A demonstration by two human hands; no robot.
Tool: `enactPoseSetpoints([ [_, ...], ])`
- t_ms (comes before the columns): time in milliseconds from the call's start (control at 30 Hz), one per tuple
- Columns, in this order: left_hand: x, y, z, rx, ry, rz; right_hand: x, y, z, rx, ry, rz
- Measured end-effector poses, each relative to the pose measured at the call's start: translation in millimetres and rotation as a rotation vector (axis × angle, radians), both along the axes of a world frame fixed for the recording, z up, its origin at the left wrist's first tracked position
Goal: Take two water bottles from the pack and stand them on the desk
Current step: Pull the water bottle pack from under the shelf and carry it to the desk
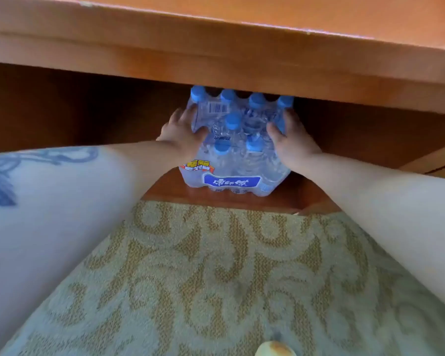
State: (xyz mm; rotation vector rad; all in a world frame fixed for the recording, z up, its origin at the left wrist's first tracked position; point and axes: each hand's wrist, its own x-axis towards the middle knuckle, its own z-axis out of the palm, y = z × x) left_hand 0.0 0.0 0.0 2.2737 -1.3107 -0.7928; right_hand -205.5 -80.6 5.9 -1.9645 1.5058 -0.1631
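A shrink-wrapped pack of water bottles (pixel 231 155) with blue caps and a blue label stands on a low wooden shelf under the desk (pixel 216 47). The plastic wrap is torn at the top, and several caps show through it. My left hand (pixel 183 132) presses against the pack's left side, fingers on the wrap. Against the right side lies my right hand (pixel 290 140), with the thumb on the top edge of the wrap. Both hands grip the pack from either side. The far row of bottles is partly hidden under the desk's front edge.
The desk's thick wooden front edge hangs low over the pack. A dark recess runs to both sides under the desk. Patterned green and tan carpet (pixel 216 278) covers the floor in front. A drawer or panel edge (pixel 437 163) shows at the right.
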Motion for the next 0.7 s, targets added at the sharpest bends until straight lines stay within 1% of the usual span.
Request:
enactPoseSetpoints([
  [33, -1, 0, -1, -0.006, 0.093, 0.049, 3, -4, -5, 0.016, -0.089, -0.077],
  [100, 2, -1, -9, -0.025, 0.204, 0.153, 6, -14, -9, 0.086, -0.171, -0.241],
  [167, 7, -2, -12, 0.000, 0.281, 0.242, 6, -18, -9, 0.250, -0.221, -0.411],
  [200, 9, -1, -12, 0.030, 0.360, 0.297, 4, -18, -10, 0.339, -0.255, -0.470],
  [267, 14, -2, -9, 0.061, 0.555, 0.396, -1, -18, -13, 0.433, -0.292, -0.523],
  [300, 17, -2, -10, 0.065, 0.641, 0.412, -3, -17, -15, 0.458, -0.296, -0.545],
  [367, 21, -4, -12, 0.063, 0.741, 0.415, -5, -14, -17, 0.493, -0.296, -0.563],
  [467, 23, -3, -17, 0.058, 0.840, 0.431, -8, -17, -19, 0.520, -0.332, -0.614],
  [600, 25, 0, -24, 0.082, 0.846, 0.506, -20, -11, -21, 0.569, -0.337, -0.582],
  [700, 24, 6, -23, 0.094, 0.861, 0.517, -29, -9, -24, 0.659, -0.517, -0.586],
])
